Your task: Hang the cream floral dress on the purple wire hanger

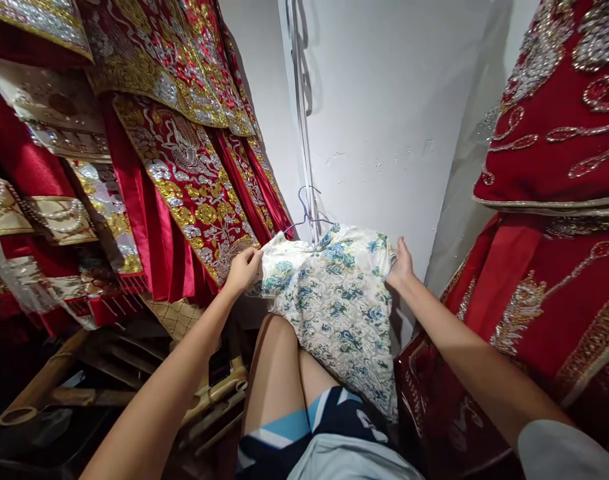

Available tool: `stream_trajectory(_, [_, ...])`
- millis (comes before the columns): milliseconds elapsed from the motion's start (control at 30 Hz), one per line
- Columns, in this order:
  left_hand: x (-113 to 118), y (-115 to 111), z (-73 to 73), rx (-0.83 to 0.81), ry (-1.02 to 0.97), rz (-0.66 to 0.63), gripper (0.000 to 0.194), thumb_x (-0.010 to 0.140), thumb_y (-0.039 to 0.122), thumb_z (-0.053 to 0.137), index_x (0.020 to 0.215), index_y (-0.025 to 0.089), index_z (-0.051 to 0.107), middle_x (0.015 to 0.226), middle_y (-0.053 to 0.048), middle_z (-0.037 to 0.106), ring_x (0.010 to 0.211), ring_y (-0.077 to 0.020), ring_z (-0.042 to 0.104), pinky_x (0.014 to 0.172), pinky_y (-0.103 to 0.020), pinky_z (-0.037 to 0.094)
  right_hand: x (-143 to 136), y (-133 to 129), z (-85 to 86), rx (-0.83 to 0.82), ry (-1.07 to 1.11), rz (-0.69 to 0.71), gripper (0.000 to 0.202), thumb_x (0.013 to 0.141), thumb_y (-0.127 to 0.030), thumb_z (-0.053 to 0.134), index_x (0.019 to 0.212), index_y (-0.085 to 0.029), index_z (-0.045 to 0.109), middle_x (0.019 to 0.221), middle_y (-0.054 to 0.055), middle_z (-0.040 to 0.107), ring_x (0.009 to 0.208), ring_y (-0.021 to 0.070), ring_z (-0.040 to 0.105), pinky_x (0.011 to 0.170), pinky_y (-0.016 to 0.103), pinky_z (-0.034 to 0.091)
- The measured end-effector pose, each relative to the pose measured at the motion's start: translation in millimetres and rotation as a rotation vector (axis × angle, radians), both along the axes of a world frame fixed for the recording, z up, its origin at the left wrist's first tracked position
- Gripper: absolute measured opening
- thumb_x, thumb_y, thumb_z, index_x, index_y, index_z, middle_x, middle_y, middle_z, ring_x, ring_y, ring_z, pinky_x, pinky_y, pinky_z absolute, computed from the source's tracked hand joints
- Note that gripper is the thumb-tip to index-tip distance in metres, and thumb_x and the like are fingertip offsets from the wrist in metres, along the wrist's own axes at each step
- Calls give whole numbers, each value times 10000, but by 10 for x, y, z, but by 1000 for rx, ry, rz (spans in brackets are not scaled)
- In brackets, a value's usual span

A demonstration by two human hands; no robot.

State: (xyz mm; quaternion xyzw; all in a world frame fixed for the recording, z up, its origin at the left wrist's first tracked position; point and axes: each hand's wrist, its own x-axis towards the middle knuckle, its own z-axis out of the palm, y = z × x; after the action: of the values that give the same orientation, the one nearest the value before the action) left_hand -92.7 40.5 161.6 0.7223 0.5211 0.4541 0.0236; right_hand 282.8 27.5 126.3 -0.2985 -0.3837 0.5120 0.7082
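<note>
A white garment with blue and green flowers [339, 300] hangs on a thin purple wire hanger [307, 217] in front of the wall. My left hand [244, 269] is closed on the edge of its left sleeve. At the right sleeve is my right hand [401, 265], its thumb raised and its other fingers mostly hidden at the cuff, so its hold is unclear. The garment's lower part hangs down over my legs.
Red costumes with gold and silver embroidery [199, 167] hang at the left, and more beaded red ones [559, 167] at the right. Bamboo furniture [214, 400] stands low at the left. A narrow white rail [300, 100] runs up the pale wall [384, 87].
</note>
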Motion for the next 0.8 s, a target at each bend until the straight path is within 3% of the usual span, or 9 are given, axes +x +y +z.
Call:
stream_trajectory(67, [25,-10,-26,4,-34,10,308,865,425,472,662,195,503,630,6,519,624,-153,477,622,-265,371,88,-10,143,55,23,46,428,886,-590,571,933,-180,685,954,118,745,1003,317,705,828,485,601])
stream_trajectory(167, [101,6,0,24,-84,-15,247,817,426,557,758,186,555,706,4,565,672,-151,504,644,-252,390,171,-35,495,274,15,74,274,823,-365,611,1043,-217,681,1172,71,731,1186,264,647,1002,446,533])
stream_trajectory(233, [143,26,23,41,-129,-9,254,788,435,615,776,186,571,699,12,559,661,-144,493,628,-242,387,152,-21,745,376,-40,50,353,790,-274,592,1136,-249,659,1318,32,670,1276,232,587,1071,427,479])
stream_trajectory(367, [180,79,35,5,-242,104,320,815,486,591,683,197,549,599,13,516,601,-147,461,570,-241,364,7,128,1096,422,-107,-70,442,785,-321,539,1209,-244,633,1389,53,621,1301,269,560,1078,498,443])
stream_trajectory(533, [201,211,76,-13,-269,165,349,817,480,590,611,209,511,561,4,519,584,-161,477,568,-257,371,-161,462,1373,440,-44,-211,494,774,-432,547,1226,-245,616,1411,65,604,1329,299,524,1077,531,404])
stream_trajectory(633, [205,256,91,-21,-281,216,336,838,424,569,592,214,476,564,-2,522,587,-170,486,595,-273,378,-351,443,1489,428,-28,-213,478,775,-456,567,1195,-236,627,1404,67,613,1316,289,529,1090,510,393])
stream_trajectory(700, [207,230,50,-22,-289,254,300,856,367,549,611,211,473,597,-13,539,615,-182,503,627,-288,387,-551,195,1468,465,-73,-78,446,801,-481,577,1170,-241,645,1369,65,642,1264,269,570,1072,488,423])
stream_trajectory(800, [240,109,-102,-7,-280,234,236,923,305,466,731,190,540,734,-46,608,743,-208,563,699,-305,424,-903,-507,1229,572,-291,490,469,922,-543,458,1190,-213,655,1204,105,730,1040,249,694,932,469,540])
